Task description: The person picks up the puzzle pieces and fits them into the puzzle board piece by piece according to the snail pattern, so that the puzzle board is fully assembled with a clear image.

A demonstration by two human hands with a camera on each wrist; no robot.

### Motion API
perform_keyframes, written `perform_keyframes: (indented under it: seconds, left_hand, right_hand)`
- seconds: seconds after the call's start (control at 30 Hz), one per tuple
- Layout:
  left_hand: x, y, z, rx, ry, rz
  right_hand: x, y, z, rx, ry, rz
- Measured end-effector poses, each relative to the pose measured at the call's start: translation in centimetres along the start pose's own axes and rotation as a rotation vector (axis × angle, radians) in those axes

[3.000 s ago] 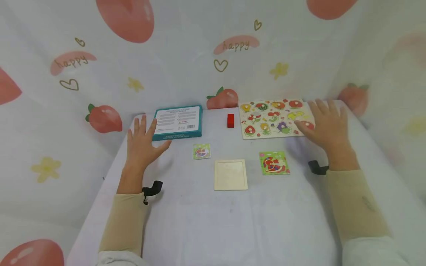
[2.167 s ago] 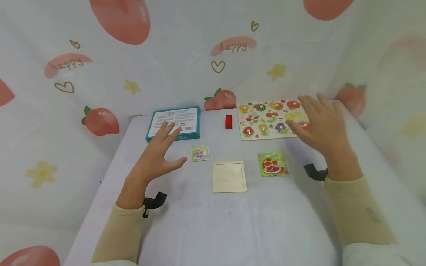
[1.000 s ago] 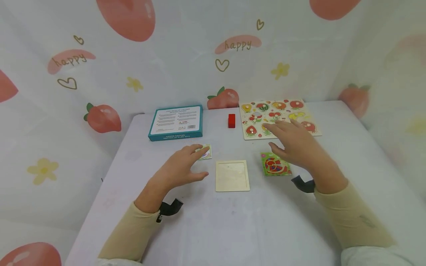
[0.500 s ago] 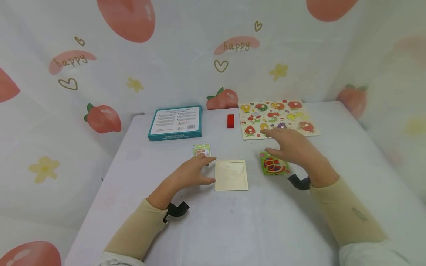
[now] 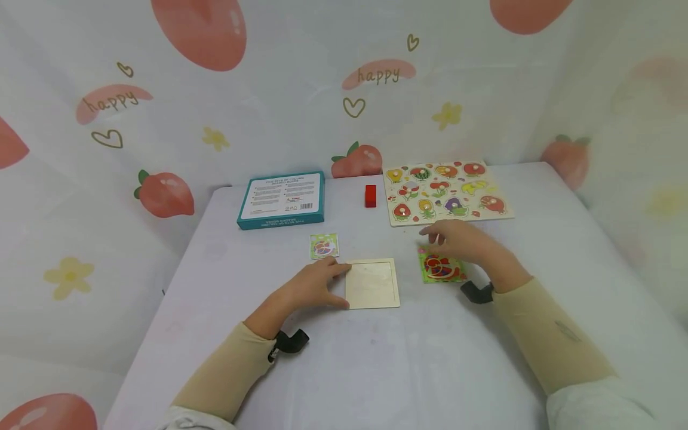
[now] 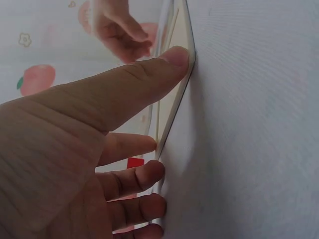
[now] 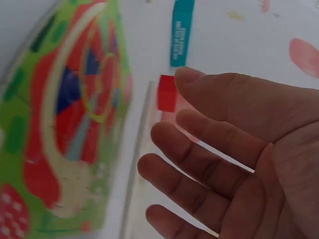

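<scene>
A square wooden tray with a raised rim lies flat mid-table. My left hand is at its left side. In the left wrist view the thumb touches the tray's edge, and the index fingertip reaches another corner. The other fingers bend loosely beside it. My right hand hovers over the far part of a green card-like puzzle with a red and blue snail picture. The right wrist view shows its fingers loosely bent, holding nothing. A smaller card with a similar picture lies beyond the left hand.
At the back left lies a teal-edged box with printed text. A red block stands at the back centre. To its right is a wooden fruit peg puzzle. A patterned cloth hangs behind the table.
Both hands have come down and inward from raised, spread positions. The left has reached the wooden tray's left edge; the right has moved left over the snail puzzle, its fingers bending more.
</scene>
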State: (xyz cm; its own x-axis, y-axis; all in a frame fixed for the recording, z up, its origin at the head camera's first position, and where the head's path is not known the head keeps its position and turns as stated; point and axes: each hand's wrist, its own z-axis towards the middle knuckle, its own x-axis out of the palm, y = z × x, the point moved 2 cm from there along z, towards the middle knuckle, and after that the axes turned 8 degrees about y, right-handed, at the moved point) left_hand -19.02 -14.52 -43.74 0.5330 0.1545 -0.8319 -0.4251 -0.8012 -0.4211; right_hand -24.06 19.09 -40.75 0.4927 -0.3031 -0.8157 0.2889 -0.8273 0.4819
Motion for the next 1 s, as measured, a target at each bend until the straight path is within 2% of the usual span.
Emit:
perform_keyframes:
  seconds: [0.13, 0.27, 0.5, 0.77, 1.0]
  left_hand:
    - [0.1, 0.0, -0.1, -0.007, 0.005, 0.003]
    - [0.1, 0.0, -0.1, -0.01, 0.009, -0.001]
    - [0.3, 0.0, -0.1, -0.023, 0.015, -0.002]
    - [0.3, 0.0, 0.0, -0.039, 0.019, -0.014]
    - [0.3, 0.2, 0.1, -0.039, 0.017, -0.012]
  right_hand:
    - [0.9, -1.0, 1.1, 0.018, 0.048, 0.025]
    - [1.3, -1.2, 1.6, 0.018, 0.061, 0.026]
    - [1.6, -0.9, 1.6, 0.041, 0.028, 0.01]
    - [1.6, -0.4, 1.6, 0.016, -0.015, -0.023]
    - [1.4, -0.4, 1.5, 0.007, -0.002, -0.064]
